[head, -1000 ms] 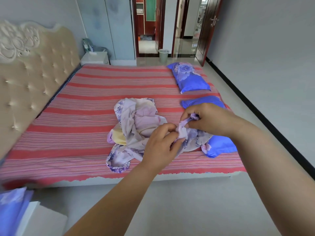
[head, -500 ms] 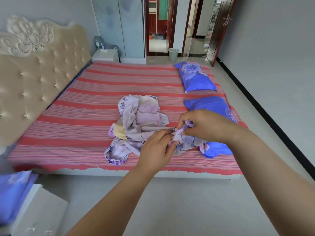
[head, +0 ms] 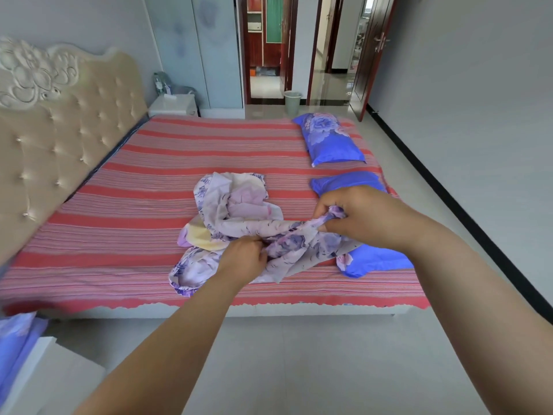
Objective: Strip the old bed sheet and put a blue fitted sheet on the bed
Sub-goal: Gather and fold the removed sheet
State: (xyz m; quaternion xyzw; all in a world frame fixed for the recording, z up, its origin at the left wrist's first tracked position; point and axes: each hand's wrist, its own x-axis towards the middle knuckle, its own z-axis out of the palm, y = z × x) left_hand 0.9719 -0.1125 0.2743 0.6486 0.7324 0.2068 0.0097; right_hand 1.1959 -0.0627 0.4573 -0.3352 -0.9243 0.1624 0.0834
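Both hands clamp the crumpled floral sheet [head: 239, 223] mid-bed near the front edge: left hand [head: 244, 259] grips its lower folds, right hand [head: 362, 217] pinches 1 raised bunch.

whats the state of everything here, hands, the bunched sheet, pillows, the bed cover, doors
left hand: grips the floral sheet
right hand: pinches a gathered end of the sheet, lifted off the bed
floral sheet: crumpled in a heap mid-bed
striped cover: spread flat on the bed
far pillow: lying flat on the cover
near pillow: partly under the sheet and right hand
door: open
waste bin: upright by the doorway
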